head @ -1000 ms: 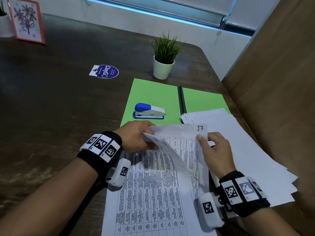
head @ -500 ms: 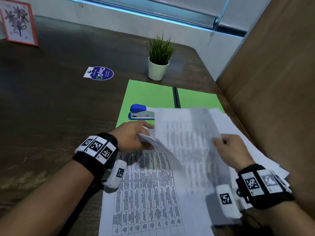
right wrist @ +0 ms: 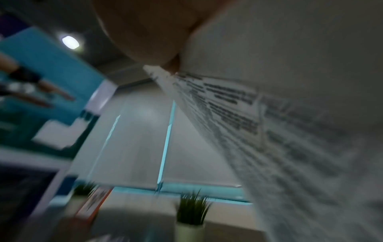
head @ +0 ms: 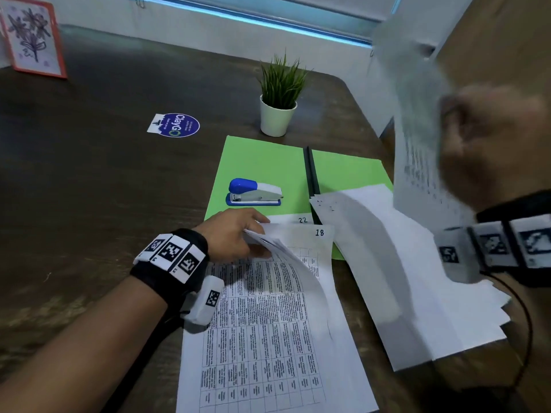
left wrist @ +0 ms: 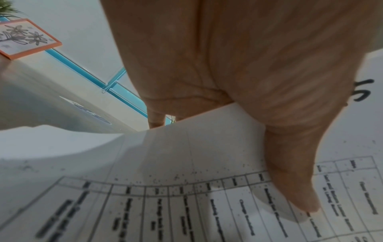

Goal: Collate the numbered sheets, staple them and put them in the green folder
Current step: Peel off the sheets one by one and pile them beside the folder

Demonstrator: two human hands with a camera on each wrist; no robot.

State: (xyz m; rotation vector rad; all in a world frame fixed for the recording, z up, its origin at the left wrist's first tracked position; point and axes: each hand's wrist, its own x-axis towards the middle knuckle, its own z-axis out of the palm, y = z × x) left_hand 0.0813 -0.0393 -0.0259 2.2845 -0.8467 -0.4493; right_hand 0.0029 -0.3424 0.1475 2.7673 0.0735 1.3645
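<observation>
A stack of printed sheets [head: 268, 338] lies in front of me, its top page marked 18, with a page marked 22 showing behind. My left hand [head: 238, 234] pinches the lifted top-left corners of several sheets [left wrist: 186, 155], thumb under them. My right hand [head: 489, 144] holds one printed sheet [head: 417, 120] raised high at the right, blurred by motion; the right wrist view shows that sheet [right wrist: 290, 131] close up. A second pile of face-down sheets [head: 402, 263] lies to the right. The open green folder [head: 262, 162] lies beyond, with a blue and white stapler [head: 255, 192] on its left half.
A small potted plant [head: 278, 96] stands behind the folder. A round blue sticker [head: 176, 125] lies on the dark wooden table [head: 89, 189]. An orange-framed flower picture [head: 31, 37] leans at the far left. A brown wall panel [head: 507, 40] borders the right side.
My right hand has lifted the sheet marked 17 off the stack and swung it up and to the right. Page 18 now shows on top. The left hand keeps its pinch.
</observation>
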